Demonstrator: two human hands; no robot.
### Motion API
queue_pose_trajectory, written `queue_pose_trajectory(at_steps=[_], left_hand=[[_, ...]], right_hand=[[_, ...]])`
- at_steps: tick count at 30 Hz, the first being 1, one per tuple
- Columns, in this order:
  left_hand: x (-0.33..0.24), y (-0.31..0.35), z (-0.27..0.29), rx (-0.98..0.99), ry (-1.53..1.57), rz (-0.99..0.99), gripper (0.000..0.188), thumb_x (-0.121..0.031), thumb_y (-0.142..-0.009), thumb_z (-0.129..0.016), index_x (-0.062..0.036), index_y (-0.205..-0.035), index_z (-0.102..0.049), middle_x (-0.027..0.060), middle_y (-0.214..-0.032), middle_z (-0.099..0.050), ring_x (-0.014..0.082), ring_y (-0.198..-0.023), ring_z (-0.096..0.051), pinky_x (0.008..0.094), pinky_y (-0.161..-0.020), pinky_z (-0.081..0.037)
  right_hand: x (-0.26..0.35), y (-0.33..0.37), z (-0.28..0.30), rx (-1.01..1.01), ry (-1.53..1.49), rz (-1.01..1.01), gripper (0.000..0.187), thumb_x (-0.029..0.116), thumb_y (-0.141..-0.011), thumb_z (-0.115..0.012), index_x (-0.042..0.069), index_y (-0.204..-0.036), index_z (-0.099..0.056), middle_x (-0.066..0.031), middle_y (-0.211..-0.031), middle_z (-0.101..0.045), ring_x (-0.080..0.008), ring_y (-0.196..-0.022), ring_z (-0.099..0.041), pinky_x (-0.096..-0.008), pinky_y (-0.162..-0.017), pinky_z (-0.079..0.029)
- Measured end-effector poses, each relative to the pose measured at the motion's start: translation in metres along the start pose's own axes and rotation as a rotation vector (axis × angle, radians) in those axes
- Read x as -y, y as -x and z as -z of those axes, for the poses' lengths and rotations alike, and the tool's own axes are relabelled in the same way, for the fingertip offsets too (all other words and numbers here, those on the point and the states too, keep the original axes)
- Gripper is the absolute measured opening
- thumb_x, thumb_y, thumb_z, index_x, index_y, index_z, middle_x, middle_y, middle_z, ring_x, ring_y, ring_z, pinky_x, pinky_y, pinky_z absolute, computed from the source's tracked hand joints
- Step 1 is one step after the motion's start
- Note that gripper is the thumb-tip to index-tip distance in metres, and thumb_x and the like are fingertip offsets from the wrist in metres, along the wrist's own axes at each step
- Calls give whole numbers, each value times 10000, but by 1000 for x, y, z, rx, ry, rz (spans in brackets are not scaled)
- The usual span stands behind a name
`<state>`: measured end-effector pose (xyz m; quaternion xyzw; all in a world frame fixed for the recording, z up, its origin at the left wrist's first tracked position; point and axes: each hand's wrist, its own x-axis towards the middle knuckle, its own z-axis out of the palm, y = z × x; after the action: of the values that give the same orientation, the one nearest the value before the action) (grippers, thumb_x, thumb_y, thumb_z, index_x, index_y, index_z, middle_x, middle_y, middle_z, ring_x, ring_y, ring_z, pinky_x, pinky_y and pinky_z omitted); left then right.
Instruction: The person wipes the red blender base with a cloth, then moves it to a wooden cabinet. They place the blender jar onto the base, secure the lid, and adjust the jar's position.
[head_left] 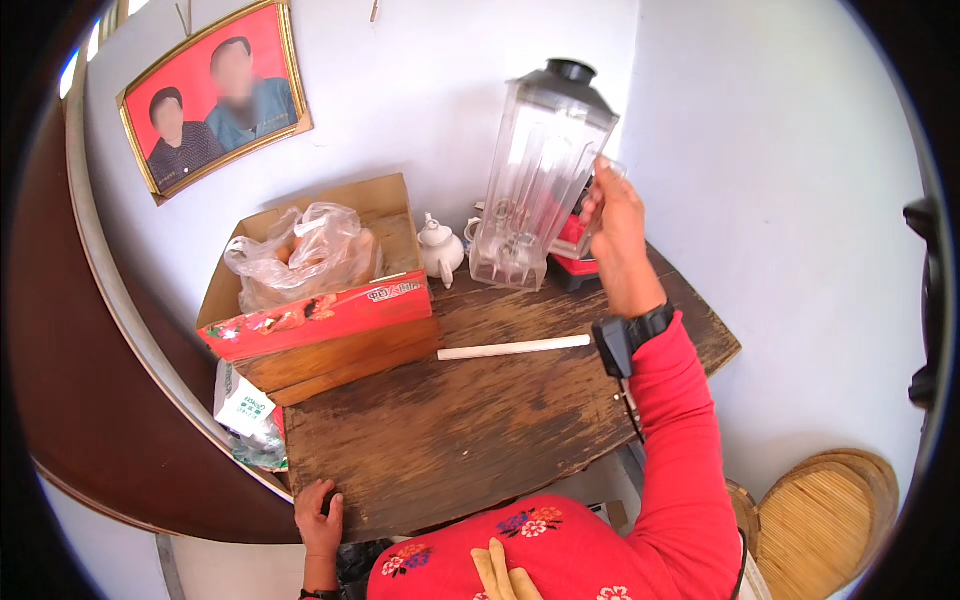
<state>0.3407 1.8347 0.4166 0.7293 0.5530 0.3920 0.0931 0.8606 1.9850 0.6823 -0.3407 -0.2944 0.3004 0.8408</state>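
The left hand (320,515) rests half-open on the near left corner of the worn table (450,440), holding nothing visible, presumably for support. Far across from it and to its right, the clear blender jar (535,170) tilts (black lid (568,84) uppermost), perhaps lifted, though its contact below is hard to judge, just left of the right hand (618,225), wrapped round its handle (576,242), a side grip suiting something so tall

Colourless jug (535,180), black lid (566,86) — red sweater (610,560), multicoloured flowers (537,522) — white teapot (440,246)
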Motion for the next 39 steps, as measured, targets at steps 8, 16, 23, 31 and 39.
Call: queue_pose_trajectory(at_steps=[8,16,23,31,39], left_hand=[[0,3,1,-26,7,58,223,-116,-784,-700,-31,-987,-662,150,-982,-663,349,-987,-615,427,-878,-480],[-2,5,1,-149,-132,34,223,-70,-806,-664,-4,-1019,-645,170,-994,-655,345,-961,-615,418,-875,-486],[-3,6,2,-154,-216,60,286,-83,-822,-652,28,-1083,-621,173,-1064,-636,400,-1085,-555,473,-938,-438],[0,7,-3,-151,-236,125,280,-115,-851,-628,18,-1097,-625,212,-1121,-613,386,-1096,-556,458,-956,-427],[3,7,-5,-124,-273,144,287,-147,-859,-628,17,-1096,-625,217,-1103,-614,394,-1084,-559,467,-952,-430]], right_hand=[[80,-77,-21,-86,2,137,274,290,-854,-731,118,-764,-538,33,-580,-469,-78,-439,-428,-237,-389,-357],[94,-128,-9,-215,56,300,303,288,-820,-761,101,-753,-532,36,-569,-451,-75,-439,-408,-239,-393,-323],[53,-157,19,-195,151,415,318,277,-811,-767,64,-743,-541,22,-575,-451,-78,-430,-390,-240,-384,-300],[13,-181,40,-239,260,446,338,280,-827,-750,56,-681,-544,23,-550,-451,-67,-435,-375,-242,-403,-302],[-6,-203,51,-256,327,416,343,297,-823,-763,76,-696,-533,24,-570,-455,-63,-427,-375,-227,-393,-299]])
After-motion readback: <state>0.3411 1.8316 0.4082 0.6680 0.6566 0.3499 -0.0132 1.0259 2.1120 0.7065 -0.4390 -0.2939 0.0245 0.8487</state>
